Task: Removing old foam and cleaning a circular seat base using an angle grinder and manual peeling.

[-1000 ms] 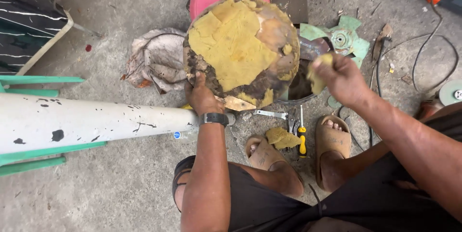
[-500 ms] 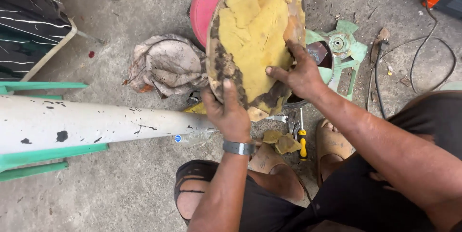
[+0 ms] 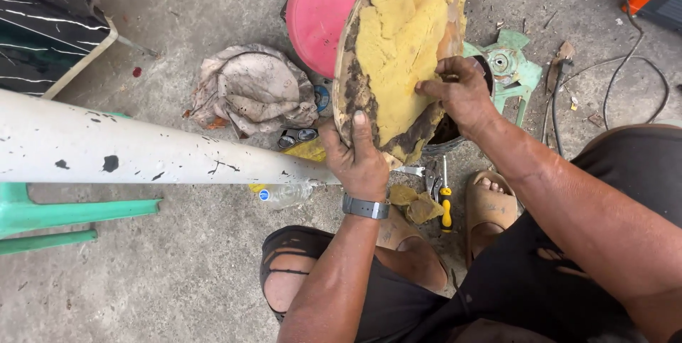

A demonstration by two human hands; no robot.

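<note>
While the round cushion pad (image 3: 398, 59) is kept tilted on edge above the concrete floor (image 3: 142, 279), the scene is read from the left. At nine o'clock a green plastic chair frame (image 3: 64, 211) is seen, crossed by a white paint-flecked pipe (image 3: 142, 151) that runs toward the centre. At eleven o'clock of the pad's lower edge a crumpled dirty rag (image 3: 249, 90) lies, with a red round lid (image 3: 320, 12) behind the pad. The pad's lower rim is gripped by the left hand (image 3: 359, 162), thumb laid flat on the foam. Near the middle of the yellow foam face, a patch is pinched by the closed fingers of the right hand (image 3: 458, 90). Much yellow foam is judged to remain stuck on, while dark bare strips show along the left and lower edge; torn yellow scraps (image 3: 415, 204) lie at six o'clock beside a yellow-handled screwdriver (image 3: 445, 204). At two o'clock a green fan blade (image 3: 508, 69) rests.
</note>
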